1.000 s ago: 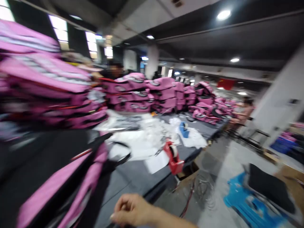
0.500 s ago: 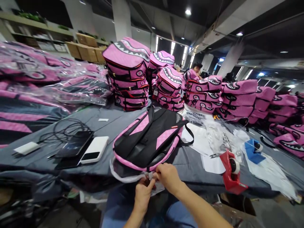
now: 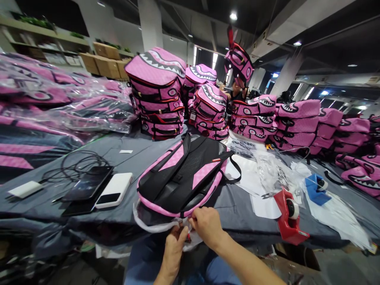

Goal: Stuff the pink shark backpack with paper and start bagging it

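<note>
A black and pink backpack (image 3: 181,178) lies on the table with its shoulder straps facing up. Around its near end runs a clear plastic bag (image 3: 148,227) with a whitish edge. My left hand (image 3: 173,249) is closed in a pinch on the bag just below the backpack's bottom edge. Close beside it, my right hand (image 3: 207,226) has its fingers curled shut on the bag, touching the backpack's pink rim. A small red thing (image 3: 188,237) shows between the hands, too little of it to name. My fingertips are partly hidden.
Stacks of pink backpacks (image 3: 157,91) stand behind, with bagged ones (image 3: 59,99) at left. A white power bank (image 3: 114,190), a phone (image 3: 89,184) and cables lie left. Red (image 3: 291,217) and blue (image 3: 317,189) tape dispensers sit right. Behind, a person (image 3: 237,93) is beneath a raised backpack (image 3: 240,61).
Across the table, a pink backpack has come up into the air in front of the person. My hands stay at the bag's edge, shifted slightly down and left in view.
</note>
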`<action>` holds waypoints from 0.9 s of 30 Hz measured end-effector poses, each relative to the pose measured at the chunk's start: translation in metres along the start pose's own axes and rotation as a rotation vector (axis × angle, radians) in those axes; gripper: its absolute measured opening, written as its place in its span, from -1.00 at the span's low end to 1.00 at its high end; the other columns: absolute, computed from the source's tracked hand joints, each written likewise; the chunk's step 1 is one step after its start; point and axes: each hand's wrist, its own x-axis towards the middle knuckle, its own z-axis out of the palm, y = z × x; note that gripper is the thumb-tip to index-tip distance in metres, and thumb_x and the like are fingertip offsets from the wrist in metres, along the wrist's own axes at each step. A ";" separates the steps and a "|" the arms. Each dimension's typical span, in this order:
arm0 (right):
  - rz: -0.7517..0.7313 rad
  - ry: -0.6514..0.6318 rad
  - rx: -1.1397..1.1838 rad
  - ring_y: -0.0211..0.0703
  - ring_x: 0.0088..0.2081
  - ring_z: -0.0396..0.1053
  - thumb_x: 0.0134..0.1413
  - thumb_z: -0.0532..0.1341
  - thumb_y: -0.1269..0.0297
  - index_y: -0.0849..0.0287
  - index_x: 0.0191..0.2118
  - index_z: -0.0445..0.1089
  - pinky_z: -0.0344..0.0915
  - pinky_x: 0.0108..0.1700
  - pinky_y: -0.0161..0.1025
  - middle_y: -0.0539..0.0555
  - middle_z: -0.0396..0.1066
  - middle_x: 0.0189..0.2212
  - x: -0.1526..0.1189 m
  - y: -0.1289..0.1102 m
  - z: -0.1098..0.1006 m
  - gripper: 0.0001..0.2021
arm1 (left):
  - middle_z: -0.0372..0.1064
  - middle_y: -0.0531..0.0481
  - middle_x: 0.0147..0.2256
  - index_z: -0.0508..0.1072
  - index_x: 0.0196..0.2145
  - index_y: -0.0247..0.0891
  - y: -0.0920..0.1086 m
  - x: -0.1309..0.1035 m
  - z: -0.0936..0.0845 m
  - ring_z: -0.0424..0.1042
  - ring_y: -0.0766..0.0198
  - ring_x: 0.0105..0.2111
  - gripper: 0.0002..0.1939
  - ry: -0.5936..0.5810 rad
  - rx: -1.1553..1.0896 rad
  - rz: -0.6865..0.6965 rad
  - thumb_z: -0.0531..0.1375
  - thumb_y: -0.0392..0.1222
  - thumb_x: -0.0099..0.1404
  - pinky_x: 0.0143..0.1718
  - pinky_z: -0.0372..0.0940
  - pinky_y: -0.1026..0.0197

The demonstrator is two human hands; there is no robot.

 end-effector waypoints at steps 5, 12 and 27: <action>0.019 -0.123 0.228 -0.11 -0.26 0.49 0.23 0.29 0.37 0.13 -0.23 0.44 0.17 -0.30 -0.27 0.04 0.56 -0.33 -0.006 0.014 -0.009 -0.98 | 0.55 -0.08 -0.38 0.57 -0.36 -0.28 -0.005 0.001 0.003 0.50 0.05 -0.29 -0.26 0.065 -0.035 -0.056 0.41 0.46 -0.22 -0.24 0.39 0.15; 0.175 -0.190 0.845 -0.23 -0.40 0.48 0.10 0.12 0.59 0.16 -0.25 0.37 0.26 -0.28 -0.36 -0.06 0.50 -0.44 -0.006 0.015 0.015 -0.80 | 0.45 0.00 -0.56 0.55 -0.49 -0.28 -0.002 0.003 0.002 0.46 0.10 -0.43 -0.30 0.091 -0.073 -0.135 0.48 0.40 -0.36 -0.35 0.36 0.18; 0.278 -0.134 1.053 -0.22 -0.49 0.16 0.20 0.03 -0.21 0.13 -0.57 0.20 0.11 -0.42 -0.26 -0.01 0.19 -0.58 -0.013 0.010 0.028 -0.47 | 0.52 -0.08 -0.43 0.54 -0.49 -0.26 0.000 0.003 0.013 0.48 0.13 -0.35 -0.38 0.175 -0.249 -0.045 0.54 0.28 -0.36 -0.20 0.39 0.12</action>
